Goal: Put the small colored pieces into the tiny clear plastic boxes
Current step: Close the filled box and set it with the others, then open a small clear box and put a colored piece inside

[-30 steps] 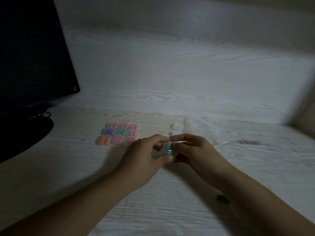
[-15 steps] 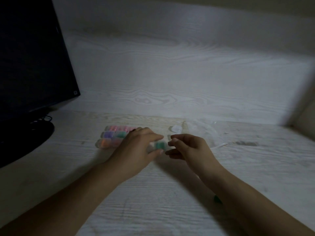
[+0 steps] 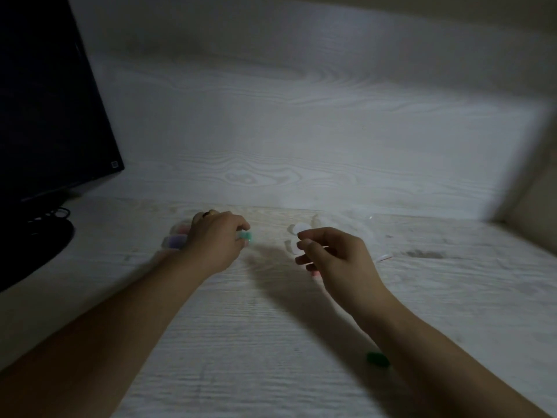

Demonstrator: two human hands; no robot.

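My left hand (image 3: 215, 242) pinches a tiny clear box with a teal piece inside (image 3: 245, 235), held low at the right end of the group of filled boxes (image 3: 176, 239), which my hand largely hides. My right hand (image 3: 334, 259) hovers apart to the right, fingers loosely curled and holding nothing. Empty clear boxes (image 3: 300, 229) lie just behind its fingertips. A loose green piece (image 3: 376, 359) lies on the desk near my right forearm. A pink bit shows under the right hand's fingers (image 3: 315, 274).
A dark monitor (image 3: 48, 110) on a round black stand (image 3: 36, 245) occupies the left side. A crumpled clear plastic bag (image 3: 370, 233) lies at the back right. The pale wood-grain desk (image 3: 241, 342) meets a matching back panel.
Both hands held the teal-filled box together in front of me. The left hand carried it left to the group of filled boxes; the right hand let go and drew right.
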